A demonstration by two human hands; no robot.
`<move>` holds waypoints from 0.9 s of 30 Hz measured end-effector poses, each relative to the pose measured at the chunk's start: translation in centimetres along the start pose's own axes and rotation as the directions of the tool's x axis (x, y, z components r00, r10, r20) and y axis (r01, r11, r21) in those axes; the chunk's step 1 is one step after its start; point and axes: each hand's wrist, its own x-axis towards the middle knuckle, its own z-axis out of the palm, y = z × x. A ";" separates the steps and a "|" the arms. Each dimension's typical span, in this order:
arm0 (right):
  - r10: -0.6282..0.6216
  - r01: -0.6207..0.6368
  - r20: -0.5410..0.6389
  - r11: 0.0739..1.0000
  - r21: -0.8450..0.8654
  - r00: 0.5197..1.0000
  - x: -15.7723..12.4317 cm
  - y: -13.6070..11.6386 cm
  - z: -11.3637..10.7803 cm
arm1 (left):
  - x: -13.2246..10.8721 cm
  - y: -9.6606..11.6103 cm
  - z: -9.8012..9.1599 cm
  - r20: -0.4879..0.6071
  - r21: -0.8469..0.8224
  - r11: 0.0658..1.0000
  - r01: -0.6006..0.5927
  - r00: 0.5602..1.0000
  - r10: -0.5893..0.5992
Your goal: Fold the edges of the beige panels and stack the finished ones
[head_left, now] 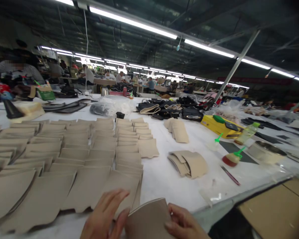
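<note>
A beige cut panel (149,220), looking like leather or fabric, is pinched along its right edge by my right hand (183,222). My left hand (106,212) is at the panel's left side, fingers stretched and apart, thumb close to its edge; whether the thumb touches it I cannot tell. Beyond my left hand, overlapping rows of similar beige panels (89,182) cover the left of the table. A small pile of curved beige pieces (194,164) lies ahead of my right hand, with another small stack (178,130) behind it.
On the right are a glue bottle with a green nozzle (233,159), tweezers (230,175), a metal-rimmed bowl (266,152), a clear bottle (248,132) and a yellow box (221,126). Black goods (169,108) and a plastic bag (112,105) lie further back. People work behind.
</note>
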 end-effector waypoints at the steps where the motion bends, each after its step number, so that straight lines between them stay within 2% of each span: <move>1: -0.010 0.008 0.041 0.999 0.047 0.999 -0.6 0.6 1.4 | 0.4 0.3 0.0 0.094 -0.021 0.999 0.033 0.995 -0.031; 2: -0.018 0.012 0.069 0.997 0.083 0.997 -1.1 1.1 2.7 | 0.8 0.5 0.1 0.218 -0.045 0.995 0.094 0.972 -0.082; 3: -0.019 0.009 0.086 0.993 0.117 0.996 -1.5 1.4 3.8 | 1.0 0.8 0.3 0.355 -0.066 0.984 0.165 0.926 -0.131; 5: 0.000 -0.016 0.086 0.982 0.187 0.996 -2.1 1.9 5.2 | 1.1 1.0 0.8 0.571 -0.091 0.953 0.289 0.799 -0.188; 7: 0.033 -0.053 0.092 0.972 0.229 0.995 -2.7 2.4 5.7 | 1.0 0.9 1.1 0.689 -0.113 0.916 0.385 0.694 -0.207; 8: 0.043 -0.066 0.106 0.972 0.223 0.993 -3.0 2.6 5.7 | 0.9 0.8 1.2 0.722 -0.126 0.897 0.423 0.659 -0.209; 9: 0.048 -0.070 0.121 0.981 0.182 0.991 -3.2 2.8 5.6 | 0.8 0.6 1.3 0.749 -0.139 0.879 0.455 0.629 -0.207; 11: 0.047 -0.043 0.086 0.998 -0.043 0.995 -3.7 2.8 5.3 | 0.7 0.3 1.4 0.793 -0.175 0.837 0.518 0.578 -0.192; 12: 0.015 -0.009 0.024 0.978 -0.209 1.000 -3.9 2.6 5.2 | 0.7 0.3 1.6 0.808 -0.195 0.816 0.545 0.561 -0.181; 14: -0.156 0.085 -0.090 0.842 -0.532 0.984 -4.1 1.8 5.3 | 0.7 0.2 2.0 0.824 -0.230 0.774 0.590 0.542 -0.169; 16: -0.364 0.199 -0.078 0.664 -0.721 0.928 -4.1 0.8 5.8 | 0.5 0.3 2.5 0.833 -0.246 0.740 0.627 0.527 -0.170; 17: -0.431 0.256 -0.030 0.589 -0.766 0.902 -4.0 0.4 6.2 | 0.4 0.3 2.8 0.834 -0.251 0.727 0.639 0.524 -0.173; 19: -0.473 0.312 0.052 0.492 -0.812 0.880 -3.6 -0.2 7.0 | 0.1 0.3 3.2 0.831 -0.262 0.708 0.656 0.527 -0.180; 23: -0.455 0.294 0.078 0.427 -0.855 0.887 -2.7 0.0 8.1 | -0.5 -0.1 3.4 0.820 -0.267 0.705 0.657 0.539 -0.193; 27: -0.474 0.315 0.106 0.386 -0.867 0.874 -2.4 0.6 8.5 | -0.9 -0.5 2.9 0.830 -0.250 0.708 0.661 0.522 -0.194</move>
